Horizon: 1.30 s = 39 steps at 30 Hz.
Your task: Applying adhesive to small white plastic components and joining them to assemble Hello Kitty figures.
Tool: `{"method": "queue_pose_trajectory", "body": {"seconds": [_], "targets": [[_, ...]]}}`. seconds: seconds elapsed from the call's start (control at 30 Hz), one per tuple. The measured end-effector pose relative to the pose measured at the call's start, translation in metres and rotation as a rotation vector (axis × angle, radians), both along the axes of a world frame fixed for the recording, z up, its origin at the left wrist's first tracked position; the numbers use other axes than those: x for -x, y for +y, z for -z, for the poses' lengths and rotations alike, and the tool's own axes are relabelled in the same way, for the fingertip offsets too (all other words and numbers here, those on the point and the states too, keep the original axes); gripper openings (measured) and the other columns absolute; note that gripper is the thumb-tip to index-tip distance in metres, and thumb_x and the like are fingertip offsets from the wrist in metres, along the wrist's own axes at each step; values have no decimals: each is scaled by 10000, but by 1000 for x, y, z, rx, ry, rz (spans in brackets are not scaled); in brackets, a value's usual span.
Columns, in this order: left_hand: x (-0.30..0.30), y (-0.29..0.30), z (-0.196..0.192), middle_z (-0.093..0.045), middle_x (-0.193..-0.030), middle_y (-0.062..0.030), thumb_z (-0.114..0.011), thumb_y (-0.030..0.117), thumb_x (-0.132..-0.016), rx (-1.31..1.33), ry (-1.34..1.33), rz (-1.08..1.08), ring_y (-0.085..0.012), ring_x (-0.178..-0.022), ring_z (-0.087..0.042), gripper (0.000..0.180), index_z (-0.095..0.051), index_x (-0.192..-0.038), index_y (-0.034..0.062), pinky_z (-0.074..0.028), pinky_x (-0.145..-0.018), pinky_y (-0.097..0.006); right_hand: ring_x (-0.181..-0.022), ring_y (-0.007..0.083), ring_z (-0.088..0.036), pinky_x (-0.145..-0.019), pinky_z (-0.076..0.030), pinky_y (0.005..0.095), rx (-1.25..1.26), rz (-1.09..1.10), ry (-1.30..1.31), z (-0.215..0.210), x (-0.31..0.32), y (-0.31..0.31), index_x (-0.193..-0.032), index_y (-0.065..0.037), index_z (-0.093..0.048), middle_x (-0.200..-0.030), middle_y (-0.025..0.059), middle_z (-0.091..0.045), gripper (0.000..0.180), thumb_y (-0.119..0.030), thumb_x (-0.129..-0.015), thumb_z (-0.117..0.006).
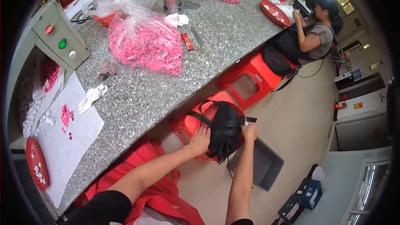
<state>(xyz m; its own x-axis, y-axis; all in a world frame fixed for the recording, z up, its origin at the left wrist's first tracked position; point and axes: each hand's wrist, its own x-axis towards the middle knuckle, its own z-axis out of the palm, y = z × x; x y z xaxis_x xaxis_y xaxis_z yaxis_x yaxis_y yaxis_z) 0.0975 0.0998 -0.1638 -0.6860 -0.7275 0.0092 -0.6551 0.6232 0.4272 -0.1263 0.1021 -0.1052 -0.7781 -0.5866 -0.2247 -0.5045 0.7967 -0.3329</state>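
A black bag (225,130) with straps and a bundle of thin black cable (223,152) rests on a red plastic stool (185,121) beside the table. My left hand (200,141) lies against the bag's near left side, its fingers stretched out along the fabric. At the bag's right side my right hand (250,132) is closed, with a small white tip poking out above the fingers. What the rest of that held piece is, the fingers hide.
On the speckled stone table (146,96) sit a clear bag of pink pieces (146,43), a red lighter (187,41) and white paper (81,137). A grey bin (266,164) stands on the floor to the right. Another person (314,33) sits farther along the table.
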Motion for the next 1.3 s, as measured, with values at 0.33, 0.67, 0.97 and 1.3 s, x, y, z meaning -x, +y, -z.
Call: {"method": "queue_pose_trajectory", "body": {"seconds": [0.33, 0.67, 0.97, 1.3], "targets": [[-93, 16, -95, -556, -887, -188, -568, 247, -768, -386, 63, 265, -333, -904, -543, 386, -532, -1094, 44, -431, -800, -432, -601, 73, -504, -528, -424, 215, 886, 60, -257, -89, -73, -2, -981, -57, -609, -671, 26, -556, 242, -158, -761, -621], [-393, 87, -230, -584, -784, -93, -558, 80, -806, -25, 565, -1101, -173, -679, -590, 154, -603, -950, 51, -473, -611, -278, -860, 222, -531, -775, -485, 411, 729, -785, -1655, -190, -386, -35, -1118, -19, -393, -935, 109, -498, 469, 86, -693, -564], [-510, -11, -201, -538, -825, -94, -619, 62, -723, 451, 530, -1126, -241, -652, -567, 190, -615, -911, 38, -470, -601, -334, -797, 271, -612, -624, -513, 316, 686, -848, -1598, -224, -497, -23, -1119, -32, -440, -941, 179, -584, 390, 11, -747, -551], [-525, -26, -195, -547, -850, -99, -640, 83, -722, 98, 673, -1184, -230, -735, -581, 298, -565, -1009, 53, -483, -614, -335, -700, 174, -584, -552, -462, 246, 472, -917, -1395, -230, -543, -31, -1161, 13, -441, -907, 173, -593, 405, -12, -771, -546]]}}
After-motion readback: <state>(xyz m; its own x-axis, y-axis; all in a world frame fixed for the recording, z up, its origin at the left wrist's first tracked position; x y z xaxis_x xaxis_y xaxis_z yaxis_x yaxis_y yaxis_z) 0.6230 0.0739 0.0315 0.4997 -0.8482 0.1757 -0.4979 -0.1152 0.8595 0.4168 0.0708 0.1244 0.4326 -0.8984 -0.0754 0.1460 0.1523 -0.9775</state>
